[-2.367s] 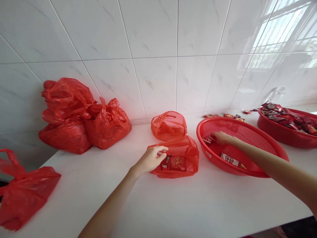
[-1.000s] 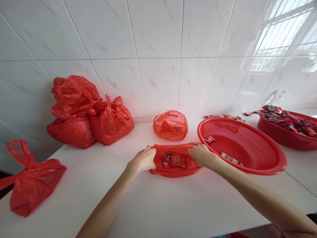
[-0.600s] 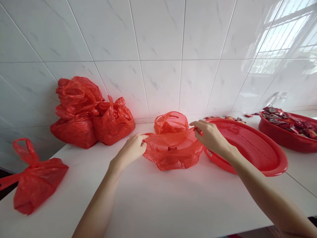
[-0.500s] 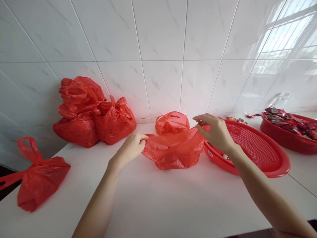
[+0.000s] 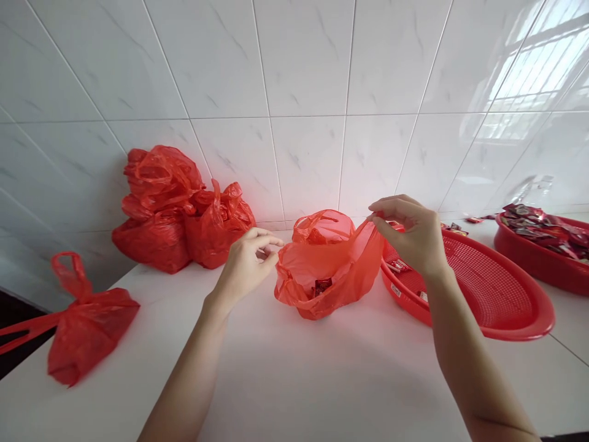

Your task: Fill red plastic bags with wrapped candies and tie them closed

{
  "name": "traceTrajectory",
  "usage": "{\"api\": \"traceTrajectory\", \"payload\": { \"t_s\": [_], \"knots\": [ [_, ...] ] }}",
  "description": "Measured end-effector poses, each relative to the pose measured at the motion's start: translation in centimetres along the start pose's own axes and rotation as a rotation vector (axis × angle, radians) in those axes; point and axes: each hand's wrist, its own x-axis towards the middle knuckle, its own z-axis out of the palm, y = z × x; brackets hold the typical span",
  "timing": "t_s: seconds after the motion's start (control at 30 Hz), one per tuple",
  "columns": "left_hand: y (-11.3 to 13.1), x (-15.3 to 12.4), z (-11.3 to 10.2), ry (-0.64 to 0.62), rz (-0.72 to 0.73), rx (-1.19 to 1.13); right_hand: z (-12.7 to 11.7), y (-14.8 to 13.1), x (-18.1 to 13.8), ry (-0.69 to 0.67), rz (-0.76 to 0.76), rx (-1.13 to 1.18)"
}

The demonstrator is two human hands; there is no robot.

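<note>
A thin red plastic bag [image 5: 340, 285] sits on the white table, its mouth gaping toward me. Small dark-red wrapped packets [image 5: 321, 286] show inside it. My right hand [image 5: 409, 236] pinches the bag's right upper edge between thumb and fingers and holds it raised. At the bag's left rim is my left hand [image 5: 248, 264], its thumb and fingers apart with no plastic visible between them. Behind this bag stands another red plastic bag [image 5: 324, 226]. Just right of it, a red perforated basket [image 5: 488, 276] holds a few packets at its near left side.
Filled red bags [image 5: 156, 239] are piled by the tiled wall at the back left. A tied red bag [image 5: 92, 331] lies near the table's left edge. Far right, a red basin [image 5: 529, 255] is heaped with packets. Loose packets [image 5: 455, 228] lie behind the basket.
My left hand has let go of the bag's left edge, and its fingers have spread. The right hand has lifted its edge a little; the bag's mouth is wider and packets show inside.
</note>
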Motion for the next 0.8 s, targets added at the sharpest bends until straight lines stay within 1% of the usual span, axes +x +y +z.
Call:
{"api": "traceTrajectory", "payload": {
  "t_s": [0.1, 0.23, 0.33, 0.4, 0.47, 0.63, 0.73, 0.8],
  "knots": [
    [0.9, -0.9, 0.1, -0.086, 0.009, 0.141, 0.0, -0.1, -0.1, 0.002, 0.008, 0.001],
    [2.4, -2.5, 1.2, -0.282, -0.103, 0.401, 0.1, -0.3, -0.5, -0.019, -0.002, -0.011],
    [2.5, -3.2, 1.7, -0.451, -0.17, 0.492, 0.0, -0.5, -0.9, -0.029, -0.017, -0.011],
    [2.1, -3.2, 1.6, -0.53, -0.195, 0.506, 0.0, -0.5, -1.0, -0.036, -0.024, -0.004],
    [1.6, -3.1, 1.1, -0.553, -0.211, 0.508, 0.0, -0.6, -1.1, -0.041, -0.032, 0.014],
    [1.1, -2.5, -0.4, -0.548, -0.213, 0.558, 0.0, -0.4, -0.9, -0.054, -0.035, 0.073],
    [1.0, -2.4, -0.8, -0.571, -0.223, 0.59, -0.1, -0.1, -0.8, -0.079, -0.023, 0.094],
    [0.8, -2.2, -0.8, -0.575, -0.206, 0.558, -0.2, 0.0, -0.8, -0.085, -0.007, 0.116]
  ]
}}
